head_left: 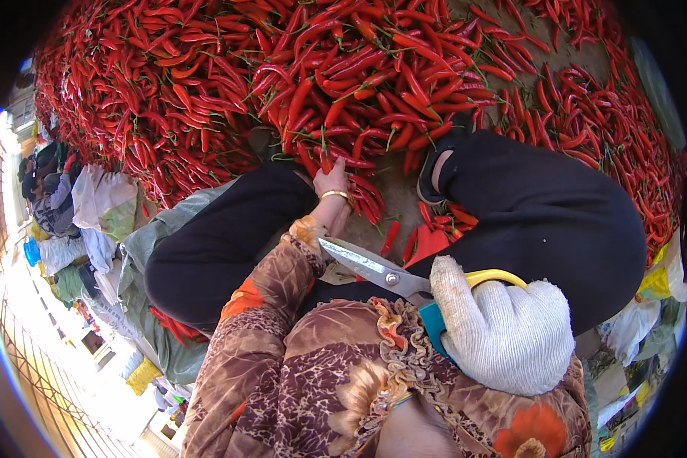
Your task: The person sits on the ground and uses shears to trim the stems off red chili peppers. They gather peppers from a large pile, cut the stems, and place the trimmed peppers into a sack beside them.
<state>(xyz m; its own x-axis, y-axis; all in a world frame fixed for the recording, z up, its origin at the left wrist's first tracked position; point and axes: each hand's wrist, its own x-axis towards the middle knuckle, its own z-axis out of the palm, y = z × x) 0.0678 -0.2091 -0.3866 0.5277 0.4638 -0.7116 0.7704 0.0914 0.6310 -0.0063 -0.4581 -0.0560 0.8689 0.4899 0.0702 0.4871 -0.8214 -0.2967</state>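
My bare left hand (332, 183), with a gold bangle (336, 195) at the wrist, reaches down between my knees to the near edge of a heap of red chili peppers (351, 69). Its fingers are closed around a few chili peppers (325, 162); the fingertips are partly hidden. In a white knitted glove, my right hand (507, 324) grips a pair of scissors (389, 276) with yellow handles above my right thigh. The blades point left and look almost closed. Below them a flat teal piece (433, 328) sticks out by the glove.
Chili peppers (588, 114) also spread over the ground at the right, and several lie near my right shoe (433, 179). A grey-green cloth (156, 244) lies beside my left knee. Plastic bags (103, 198) and another person (53, 202) are at the far left.
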